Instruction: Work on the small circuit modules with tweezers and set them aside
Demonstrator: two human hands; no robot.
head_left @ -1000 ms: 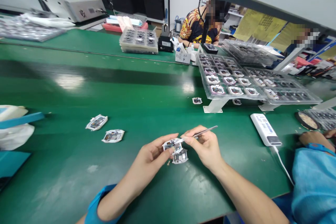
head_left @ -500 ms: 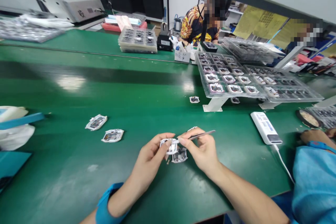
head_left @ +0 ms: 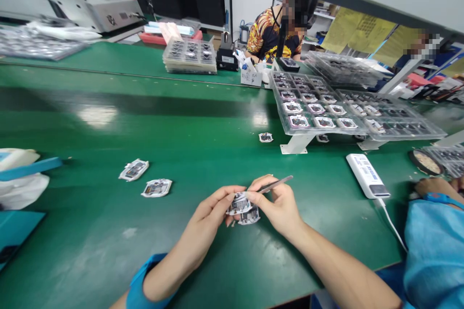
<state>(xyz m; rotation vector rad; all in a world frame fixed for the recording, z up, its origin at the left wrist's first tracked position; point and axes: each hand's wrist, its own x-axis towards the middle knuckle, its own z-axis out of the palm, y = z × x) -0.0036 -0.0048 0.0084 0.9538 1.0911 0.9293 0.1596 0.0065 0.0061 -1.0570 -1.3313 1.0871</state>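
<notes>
My left hand (head_left: 209,215) pinches a small white-framed circuit module (head_left: 239,203) between thumb and fingers, just above the green table (head_left: 203,120). My right hand (head_left: 279,205) grips metal tweezers (head_left: 272,185), and their tip touches the module's right edge. A second similar module (head_left: 249,216) lies on the table directly under my hands. Two more modules (head_left: 134,169) (head_left: 156,187) lie to the left.
Clear trays of modules (head_left: 315,108) stand on white stands at the right. A white power bank (head_left: 367,175) with a cable lies right of my hands. A co-worker's blue sleeve (head_left: 431,251) is at the far right. Another person sits across. A loose module (head_left: 266,137) lies near the stand.
My left hand has tilted the module and my right hand has shifted slightly with the tweezers. Both hands stay together over the module on the table.
</notes>
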